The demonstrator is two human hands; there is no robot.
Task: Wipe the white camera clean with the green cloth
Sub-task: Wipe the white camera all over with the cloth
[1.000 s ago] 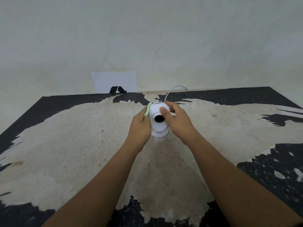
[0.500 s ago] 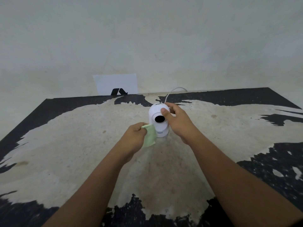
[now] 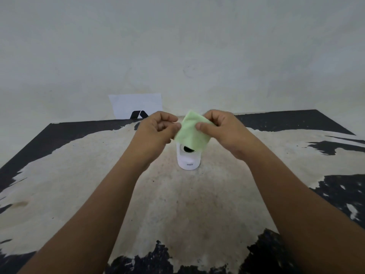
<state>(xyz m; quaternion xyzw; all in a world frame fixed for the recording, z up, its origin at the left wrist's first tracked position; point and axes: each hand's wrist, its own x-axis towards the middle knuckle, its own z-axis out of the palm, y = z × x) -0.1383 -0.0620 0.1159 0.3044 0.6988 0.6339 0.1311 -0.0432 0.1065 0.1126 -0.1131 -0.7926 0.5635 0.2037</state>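
Both hands raised above table (image 3: 59, 175), green cloth (image 3: 190, 133) stretched between them. Left hand (image 3: 158, 131) pinches cloth's left edge, fingers curled. Right hand (image 3: 221, 129) grips right edge, thumb on top. White camera (image 3: 188, 161) upright on worn table surface near centre, below cloth, untouched; cloth's lower corner covers its top, dark lens partly visible. White paper sheet (image 3: 136, 104) on far wall, left of hands.
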